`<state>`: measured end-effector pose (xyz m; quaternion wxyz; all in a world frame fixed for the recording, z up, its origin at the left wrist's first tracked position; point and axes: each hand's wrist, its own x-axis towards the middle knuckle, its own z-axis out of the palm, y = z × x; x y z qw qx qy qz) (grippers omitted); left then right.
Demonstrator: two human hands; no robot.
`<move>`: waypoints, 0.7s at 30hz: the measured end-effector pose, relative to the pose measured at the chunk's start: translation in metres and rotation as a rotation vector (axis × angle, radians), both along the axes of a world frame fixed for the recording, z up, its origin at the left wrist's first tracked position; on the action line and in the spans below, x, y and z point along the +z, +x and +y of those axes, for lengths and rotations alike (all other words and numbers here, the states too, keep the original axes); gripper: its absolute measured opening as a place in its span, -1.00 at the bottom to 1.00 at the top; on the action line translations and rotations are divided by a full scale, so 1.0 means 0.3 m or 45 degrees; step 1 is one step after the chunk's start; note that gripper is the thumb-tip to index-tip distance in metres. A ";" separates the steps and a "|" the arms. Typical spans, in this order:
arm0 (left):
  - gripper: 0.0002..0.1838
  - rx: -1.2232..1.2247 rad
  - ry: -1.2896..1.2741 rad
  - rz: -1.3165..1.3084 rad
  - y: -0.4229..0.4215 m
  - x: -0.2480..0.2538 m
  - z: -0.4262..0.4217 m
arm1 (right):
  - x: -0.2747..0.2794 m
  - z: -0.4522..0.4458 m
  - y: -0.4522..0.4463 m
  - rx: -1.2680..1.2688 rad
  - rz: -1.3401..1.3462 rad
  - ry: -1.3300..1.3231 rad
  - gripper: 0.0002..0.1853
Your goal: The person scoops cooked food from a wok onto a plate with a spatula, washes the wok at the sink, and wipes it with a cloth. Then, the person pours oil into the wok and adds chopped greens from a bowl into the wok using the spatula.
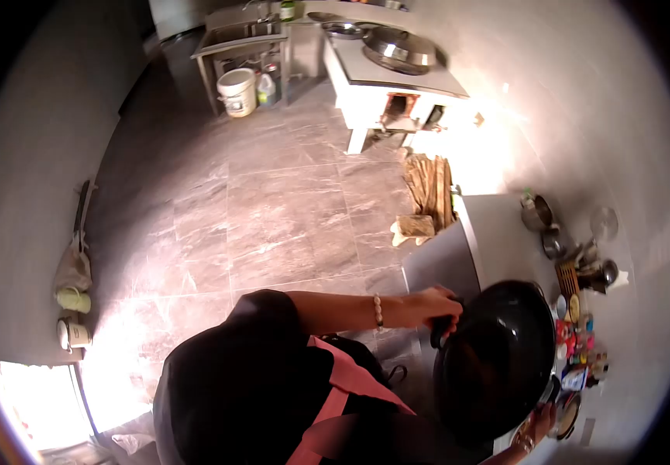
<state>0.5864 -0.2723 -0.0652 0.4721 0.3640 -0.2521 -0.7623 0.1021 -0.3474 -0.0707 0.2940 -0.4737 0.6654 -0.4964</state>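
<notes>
A large black wok [498, 349] is held up at the counter's near edge, its dark inside facing me. My left hand [439, 310], with a beaded bracelet on its wrist, is closed around one dark side handle of the wok. On the opposite side, my right hand [538, 425] is at the other handle and appears to grip it; its fingers are partly hidden. Below the wok and to its left shows the pink apron [350, 376] over a black top.
The counter [498, 240] carries pots [536, 213], utensils [602, 273] and several small bottles and packets [575, 337] along the wall. Firewood [428, 190] lies on the floor beyond. Farther off are a white stove [397, 85] with a lidded pan, a sink [242, 35] and a white bucket [237, 93].
</notes>
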 end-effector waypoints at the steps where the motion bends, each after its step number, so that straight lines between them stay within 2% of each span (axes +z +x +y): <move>1: -0.87 0.071 -0.013 -0.005 0.088 -0.014 0.013 | -0.002 -0.093 0.105 0.046 0.068 0.062 -0.82; 3: -0.86 0.220 0.012 -0.019 0.262 -0.033 0.016 | 0.004 -0.242 0.366 0.256 -0.175 0.107 -0.83; 4: -0.86 0.297 0.023 -0.009 0.353 -0.041 0.025 | -0.023 -0.351 0.425 0.482 -0.017 0.154 -0.81; 5: -0.87 0.372 0.036 -0.002 0.451 -0.055 0.031 | -0.081 -0.472 0.512 0.542 0.011 0.122 -0.78; 6: -0.88 0.437 0.048 -0.033 0.547 -0.072 0.028 | -0.037 -0.507 0.706 0.617 0.281 0.101 -0.77; 7: -0.89 0.489 0.046 -0.032 0.639 -0.083 0.030 | -0.024 -0.551 0.871 0.714 0.111 0.136 -0.76; 8: -0.89 0.539 0.046 -0.032 0.740 -0.097 0.028 | -0.074 -0.677 0.971 0.824 0.113 0.175 -0.77; 9: -0.89 0.587 0.054 -0.034 0.842 -0.111 0.019 | -0.083 -0.729 1.146 0.809 -0.006 0.199 -0.78; 10: -0.90 0.684 0.067 0.039 0.913 -0.129 0.003 | -0.091 -0.775 1.284 0.827 0.066 0.159 -0.82; 11: -0.91 0.720 -0.070 -0.115 1.034 -0.159 -0.002 | -0.102 -0.809 1.462 0.828 -0.031 0.171 -0.84; 13: -0.91 0.770 -0.325 -0.419 1.261 -0.216 0.003 | -0.145 -0.929 1.753 1.052 -0.138 0.121 -0.84; 15: -0.90 0.983 0.160 -0.068 1.486 -0.236 -0.016 | -0.187 -1.033 2.075 1.100 -0.193 0.141 -0.86; 16: -0.90 1.008 0.057 -0.331 1.583 -0.209 0.011 | -0.228 -1.126 2.213 1.416 -0.281 0.153 -0.86; 17: -0.87 1.103 -0.051 -0.440 1.619 -0.230 0.014 | -0.192 -1.109 2.357 1.357 -0.219 0.070 -0.86; 19: -0.85 1.396 0.149 -0.168 1.802 -0.169 0.040 | -0.151 -1.137 2.733 1.450 -0.256 0.213 -0.87; 20: -0.84 1.484 0.111 -0.184 1.900 -0.172 0.049 | -0.176 -1.191 2.914 1.460 -0.257 0.228 -0.88; 21: -0.84 1.570 0.077 -0.197 1.995 -0.179 0.066 | -0.150 -1.203 3.093 1.607 -0.316 0.304 -0.87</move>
